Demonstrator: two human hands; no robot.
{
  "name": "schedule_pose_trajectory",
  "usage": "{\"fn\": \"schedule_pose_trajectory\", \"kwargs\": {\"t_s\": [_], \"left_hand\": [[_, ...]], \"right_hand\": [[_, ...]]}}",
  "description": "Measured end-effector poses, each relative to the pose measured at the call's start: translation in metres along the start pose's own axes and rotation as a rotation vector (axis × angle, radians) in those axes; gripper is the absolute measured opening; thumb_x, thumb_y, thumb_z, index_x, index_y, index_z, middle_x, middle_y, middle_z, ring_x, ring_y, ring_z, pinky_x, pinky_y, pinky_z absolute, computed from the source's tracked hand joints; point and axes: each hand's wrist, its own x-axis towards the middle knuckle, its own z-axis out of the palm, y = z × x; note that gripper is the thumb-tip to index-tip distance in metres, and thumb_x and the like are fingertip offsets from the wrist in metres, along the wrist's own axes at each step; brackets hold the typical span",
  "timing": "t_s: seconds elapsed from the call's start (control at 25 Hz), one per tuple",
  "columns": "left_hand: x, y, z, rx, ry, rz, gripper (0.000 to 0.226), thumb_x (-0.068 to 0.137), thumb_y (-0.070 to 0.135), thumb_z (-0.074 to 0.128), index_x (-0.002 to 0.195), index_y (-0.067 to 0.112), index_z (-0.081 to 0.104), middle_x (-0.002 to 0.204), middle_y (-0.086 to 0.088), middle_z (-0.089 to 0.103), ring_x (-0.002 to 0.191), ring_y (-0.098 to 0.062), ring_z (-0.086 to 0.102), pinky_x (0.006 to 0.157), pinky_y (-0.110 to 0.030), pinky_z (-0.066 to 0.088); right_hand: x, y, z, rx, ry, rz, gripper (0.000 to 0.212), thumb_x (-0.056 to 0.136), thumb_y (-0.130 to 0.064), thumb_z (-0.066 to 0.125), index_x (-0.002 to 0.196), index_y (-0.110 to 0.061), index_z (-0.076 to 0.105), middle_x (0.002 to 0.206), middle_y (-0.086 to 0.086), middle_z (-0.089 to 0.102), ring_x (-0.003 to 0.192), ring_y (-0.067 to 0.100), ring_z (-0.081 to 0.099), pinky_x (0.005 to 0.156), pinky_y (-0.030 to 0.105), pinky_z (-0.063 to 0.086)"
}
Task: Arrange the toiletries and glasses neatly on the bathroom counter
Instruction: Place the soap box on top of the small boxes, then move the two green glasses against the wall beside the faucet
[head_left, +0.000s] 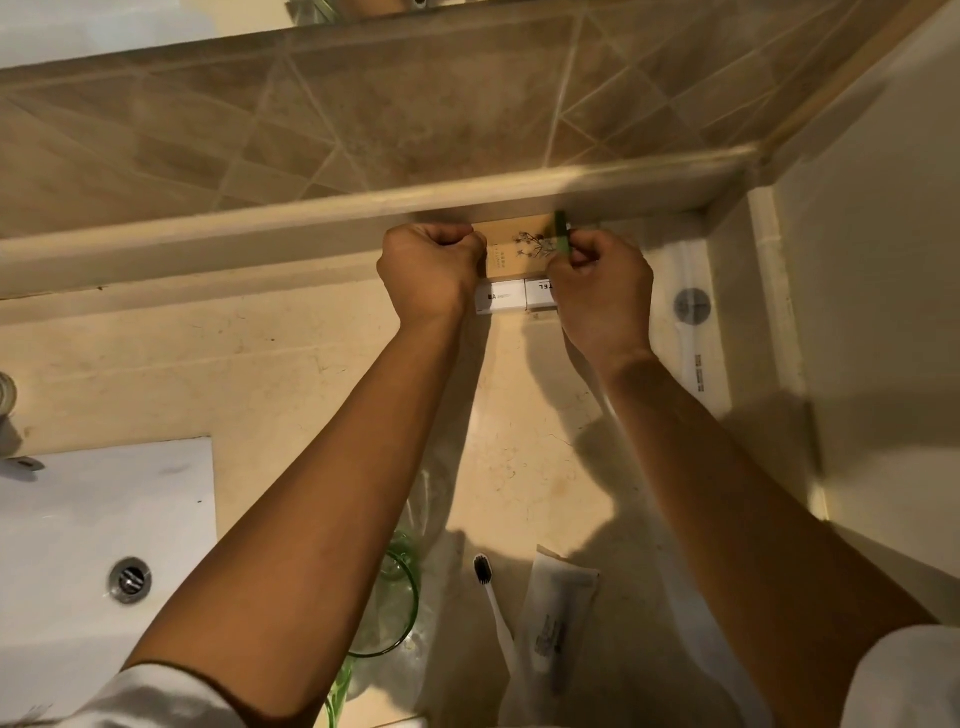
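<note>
My left hand (430, 270) and my right hand (597, 291) both grip a tan packet with a flower print (519, 249) at the back of the counter, under the ledge. A thin green item (561, 234) sticks up at my right fingers. Two small white boxes (514, 297) lie side by side just in front of the packet. Near me lie a white toothbrush with black bristles (491, 597), a wrapped toiletry packet (556, 613) and green-tinted glasses (392, 597) partly hidden by my left arm.
A white sink (78, 545) with a metal drain fills the lower left. A long white sachet (693, 322) lies along the right wall. A beige ledge (311, 218) overhangs the counter's back edge, with tiled wall above.
</note>
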Motion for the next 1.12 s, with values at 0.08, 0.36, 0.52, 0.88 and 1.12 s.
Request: {"fn": "schedule_pose_trajectory", "kwargs": {"t_s": [0.08,0.36,0.52,0.88,1.12], "left_hand": [[0.001,-0.001,0.0,0.014,0.007,0.004,0.006,0.081,0.015,0.081,0.087,0.016,0.082,0.079,0.001,0.077,0.076,-0.011,0.074,0.079,-0.032,0.062],[-0.007,0.007,-0.006,0.111,0.035,0.086,0.011,0.081,0.025,0.08,0.085,0.015,0.081,0.08,-0.002,0.077,0.078,-0.017,0.072,0.075,-0.035,0.06],[-0.022,0.005,-0.03,0.184,-0.001,0.165,0.013,0.089,0.024,0.071,0.085,0.013,0.078,0.079,0.004,0.074,0.08,-0.013,0.069,0.075,-0.028,0.056],[-0.029,-0.094,-0.176,0.865,-0.271,0.668,0.04,0.103,0.031,0.052,0.129,0.002,0.061,0.129,-0.023,0.06,0.117,-0.042,0.056,0.098,-0.045,0.048],[-0.014,-0.161,-0.236,1.054,-0.129,0.54,0.064,0.103,0.042,0.041,0.151,-0.001,0.032,0.157,-0.03,0.029,0.146,-0.045,0.026,0.12,-0.055,0.022]], "right_hand": [[0.001,0.001,0.001,-0.009,-0.004,0.002,0.02,0.093,-0.025,0.065,0.111,-0.023,0.071,0.116,0.001,0.066,0.101,0.017,0.066,0.097,0.045,0.054],[-0.012,-0.003,-0.008,-0.023,0.029,-0.041,0.037,0.092,-0.031,0.07,0.127,-0.021,0.064,0.128,0.002,0.056,0.111,0.017,0.061,0.101,0.038,0.053],[-0.038,-0.002,-0.021,0.047,0.052,-0.114,0.034,0.092,-0.022,0.07,0.125,-0.019,0.063,0.128,0.005,0.055,0.111,0.016,0.06,0.091,0.015,0.052],[-0.16,0.038,-0.011,-0.154,-0.608,-0.381,0.045,0.083,-0.003,0.065,0.122,-0.027,0.065,0.116,-0.001,0.064,0.099,0.006,0.059,0.083,0.0,0.039],[-0.2,0.053,0.015,-0.412,-1.009,-0.501,0.098,0.074,-0.014,0.083,0.154,-0.036,0.029,0.133,-0.015,0.038,0.121,0.005,0.034,0.097,0.021,0.034]]}}
